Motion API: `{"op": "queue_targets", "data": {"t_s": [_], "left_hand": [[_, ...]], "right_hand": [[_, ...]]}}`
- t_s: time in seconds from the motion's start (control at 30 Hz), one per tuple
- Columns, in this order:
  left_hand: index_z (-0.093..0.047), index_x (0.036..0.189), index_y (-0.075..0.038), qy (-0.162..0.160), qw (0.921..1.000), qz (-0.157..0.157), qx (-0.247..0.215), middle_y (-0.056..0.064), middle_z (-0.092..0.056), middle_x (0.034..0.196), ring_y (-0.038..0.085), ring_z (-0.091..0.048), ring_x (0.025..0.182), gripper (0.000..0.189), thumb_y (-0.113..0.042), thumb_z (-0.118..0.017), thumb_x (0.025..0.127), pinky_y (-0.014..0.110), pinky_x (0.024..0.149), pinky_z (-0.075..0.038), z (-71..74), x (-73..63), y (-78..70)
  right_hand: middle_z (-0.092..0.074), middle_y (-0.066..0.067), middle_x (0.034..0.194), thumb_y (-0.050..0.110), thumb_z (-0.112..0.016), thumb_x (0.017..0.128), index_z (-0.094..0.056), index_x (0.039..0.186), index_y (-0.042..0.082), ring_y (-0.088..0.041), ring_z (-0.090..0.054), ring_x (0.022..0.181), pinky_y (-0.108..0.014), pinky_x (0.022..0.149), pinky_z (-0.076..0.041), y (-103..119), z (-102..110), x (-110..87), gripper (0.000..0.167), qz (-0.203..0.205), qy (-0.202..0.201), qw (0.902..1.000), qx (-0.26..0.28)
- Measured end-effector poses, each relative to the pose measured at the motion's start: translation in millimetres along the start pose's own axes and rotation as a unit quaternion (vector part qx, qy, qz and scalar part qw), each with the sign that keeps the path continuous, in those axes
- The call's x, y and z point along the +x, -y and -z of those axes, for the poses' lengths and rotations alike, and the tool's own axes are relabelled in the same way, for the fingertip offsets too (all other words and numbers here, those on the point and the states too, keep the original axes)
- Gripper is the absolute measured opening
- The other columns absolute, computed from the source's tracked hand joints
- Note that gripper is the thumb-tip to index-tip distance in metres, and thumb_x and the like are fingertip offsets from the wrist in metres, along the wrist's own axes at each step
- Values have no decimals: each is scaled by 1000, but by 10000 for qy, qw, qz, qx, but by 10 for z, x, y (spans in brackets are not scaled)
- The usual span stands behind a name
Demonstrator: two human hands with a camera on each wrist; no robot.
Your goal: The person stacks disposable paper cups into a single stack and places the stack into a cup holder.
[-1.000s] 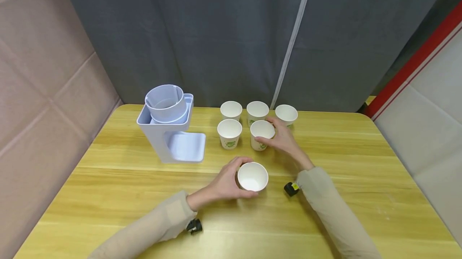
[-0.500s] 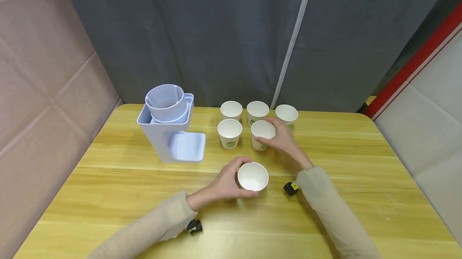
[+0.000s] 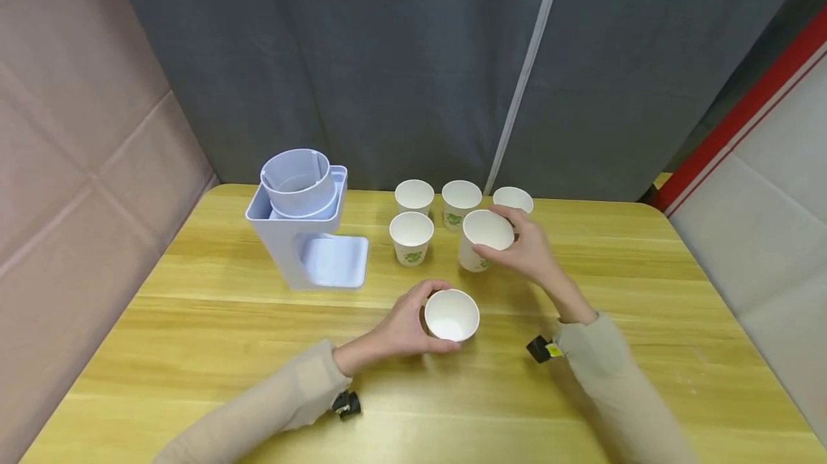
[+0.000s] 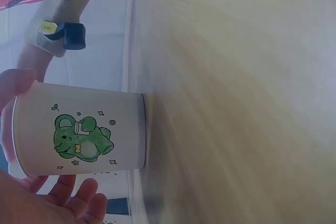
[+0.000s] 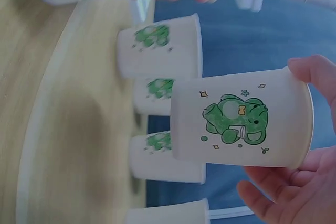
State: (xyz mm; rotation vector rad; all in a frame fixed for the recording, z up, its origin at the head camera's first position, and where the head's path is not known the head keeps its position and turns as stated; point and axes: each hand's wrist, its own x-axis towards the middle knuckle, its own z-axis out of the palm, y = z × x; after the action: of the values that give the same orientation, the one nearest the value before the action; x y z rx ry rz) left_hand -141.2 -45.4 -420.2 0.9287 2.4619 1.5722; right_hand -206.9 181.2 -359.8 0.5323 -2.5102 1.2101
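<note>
Paper cup point(image 3: 487, 229) in the right hand point(image 3: 526, 252) is what has changed: set against half a second ago, it has come up off the counter point(image 3: 452, 414) and shifted rightward, away from the front cup point(image 3: 411, 238) that stands upright beside its former spot. The right wrist view shows its base clear of the wood and a green cartoon animal point(image 5: 239, 120) printed on its side; thumb and fingers grip it near the rim from opposite sides. The left hand point(image 3: 405, 326) has stayed put, thumb and fingers curled round a second paper cup point(image 3: 452, 315) nearer the person, mouth up; whether that one touches the counter I cannot tell. Both hands are thus occupied with one cup each, and the right hand's part looks to have passed from grasping to carrying. Three back cups point(image 3: 461, 200) stand untouched behind, the rightmost partly hidden by the right hand, and a pale lavender plastic dispenser point(image 3: 284, 245) stands to their left.
</note>
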Motion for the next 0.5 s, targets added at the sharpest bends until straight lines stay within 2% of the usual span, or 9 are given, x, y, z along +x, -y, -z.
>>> {"op": "queue_targets", "data": {"t_s": [0.27,0.5], "left_hand": [[-48,123,-1,11,9999,-60,-84,12,-57,117,28,-55,105,77,-18,-87,59,43,88,-46,8,7,3],[-48,123,0,19,9999,-18,-103,11,-57,117,24,-54,105,77,-18,-87,59,41,89,-46,7,7,3]], "right_hand": [[-60,-17,116,11,-83,65,-56,121,-4,-26,-56,90,-34,69,-46,236,164,-125,63,112,82,9998,-105],[-60,-12,119,10,-85,64,-57,122,0,-20,-56,93,-28,67,-49,471,224,-264,65,521,295,9982,38]]}}
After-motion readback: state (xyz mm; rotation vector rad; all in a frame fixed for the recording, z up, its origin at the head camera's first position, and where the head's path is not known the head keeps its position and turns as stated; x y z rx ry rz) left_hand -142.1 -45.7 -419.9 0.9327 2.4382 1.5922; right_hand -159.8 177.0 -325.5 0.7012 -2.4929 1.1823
